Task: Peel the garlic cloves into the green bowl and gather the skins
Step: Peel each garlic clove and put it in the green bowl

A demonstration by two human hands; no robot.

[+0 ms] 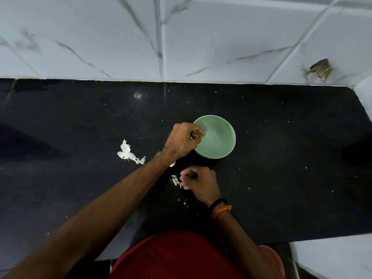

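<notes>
In the middle of the frame stands the green bowl point(218, 140) on a black countertop point(281, 158). The left hand point(182, 140) reaches from the lower left and is over the left rim of the bowl; its fingers are curled together and pinch something small and pale, probably a garlic clove point(196, 135), but it is too small to tell surely. Inside, the bowl looks pale green and I cannot see any cloves lying in it. The right hand point(201, 183) is below the bowl, near the centre of the frame, with the fingers curled; it pinches a small piece of white skin point(176, 181) at its left side, which hangs down to the counter. On the right wrist are a black band point(218, 202) and an orange thread point(221, 210). To the left of the bowl, well apart from it, lies a pile of white garlic skins point(128, 153). Small white crumbs are spread over the counter. At the top of the frame is a white marbled tile wall point(100, 37), with a broken spot point(321, 69) at the upper right. At the bottom edge a red shirt point(177, 256) is visible.
</notes>
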